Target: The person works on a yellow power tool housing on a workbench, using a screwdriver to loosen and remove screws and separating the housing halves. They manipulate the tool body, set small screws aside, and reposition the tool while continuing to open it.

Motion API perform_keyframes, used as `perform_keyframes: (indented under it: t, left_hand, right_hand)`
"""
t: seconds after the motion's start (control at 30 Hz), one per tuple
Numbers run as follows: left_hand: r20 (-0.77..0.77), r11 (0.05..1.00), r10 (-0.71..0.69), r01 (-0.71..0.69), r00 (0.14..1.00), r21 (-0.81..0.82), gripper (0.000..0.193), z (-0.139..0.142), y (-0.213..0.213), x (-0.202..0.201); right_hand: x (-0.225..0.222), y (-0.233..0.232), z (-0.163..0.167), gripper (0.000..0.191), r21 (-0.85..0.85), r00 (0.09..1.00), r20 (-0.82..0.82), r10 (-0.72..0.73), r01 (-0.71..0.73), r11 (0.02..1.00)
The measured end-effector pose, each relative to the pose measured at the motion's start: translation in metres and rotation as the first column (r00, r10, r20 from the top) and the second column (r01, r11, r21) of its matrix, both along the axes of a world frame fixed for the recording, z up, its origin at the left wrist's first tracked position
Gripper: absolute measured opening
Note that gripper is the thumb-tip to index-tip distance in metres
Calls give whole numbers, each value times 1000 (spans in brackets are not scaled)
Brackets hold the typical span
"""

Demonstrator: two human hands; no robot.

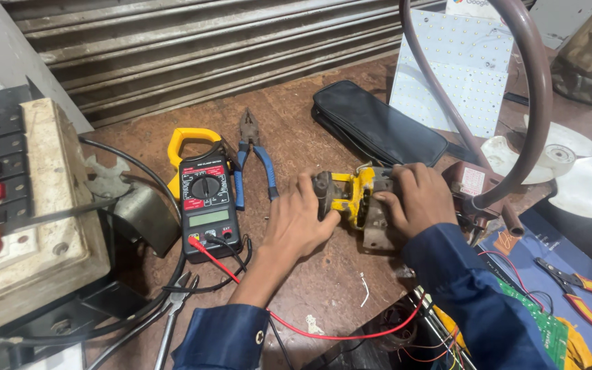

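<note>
A worn brown workbench [323, 281] fills the view, backed by a grey metal shutter [193, 48]. At the left edge stands a cream box [49, 212] with a red switch. A white panel [457, 68] studded with small dots leans at the back, and a black pouch [377, 123] lies in front of it. A yellow and black clamp meter [203, 195] lies left of centre, with blue-handled pliers [251, 161] just beside it. At the middle sits a small rusty motor [354, 202] with a yellow part on it. The left hand [299, 223] grasps its left end, fingers curled over the top. The right hand [416, 199] clasps its right side. A red wire [296, 329] runs across the bench below the wrists.
</note>
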State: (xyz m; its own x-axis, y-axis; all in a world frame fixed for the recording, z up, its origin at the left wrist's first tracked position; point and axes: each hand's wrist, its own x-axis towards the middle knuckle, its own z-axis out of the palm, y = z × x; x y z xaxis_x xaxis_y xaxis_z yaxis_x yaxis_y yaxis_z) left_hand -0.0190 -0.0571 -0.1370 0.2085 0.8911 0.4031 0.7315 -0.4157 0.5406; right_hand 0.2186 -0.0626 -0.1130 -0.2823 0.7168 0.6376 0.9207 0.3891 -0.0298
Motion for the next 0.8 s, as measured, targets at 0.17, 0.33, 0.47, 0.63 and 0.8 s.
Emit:
perform_keyframes:
  t: [0.17, 0.33, 0.47, 0.63, 0.8]
  left_hand:
    - [-258, 988, -7, -33, 966, -149, 98, 19, -2, -7]
    - [-269, 984, -67, 19, 961, -176, 93, 34, -10, -14]
    - [-215, 961, -40, -21, 976, -277, 95, 40, -11, -14]
    - [-150, 967, 73, -107, 986, -233, 109, 45, -16, -11]
    - [-75, 932, 173, -187, 982, -310, 102, 51, -23, -3]
  right_hand:
    - [-7, -5, 2, 38, -65, 987, -136, -79, 71, 995]
    - [-3, 6, 3, 37, -279, 952, -164, -258, 206, 938]
    - [-18, 18, -4, 30, -92, 949, -148, -278, 266, 960]
    - [-24, -3, -1, 45, -157, 982, -186, -40, 11, 988]
    - [-28, -20, 10, 138, -184, 985, 145, 91, -64, 981]
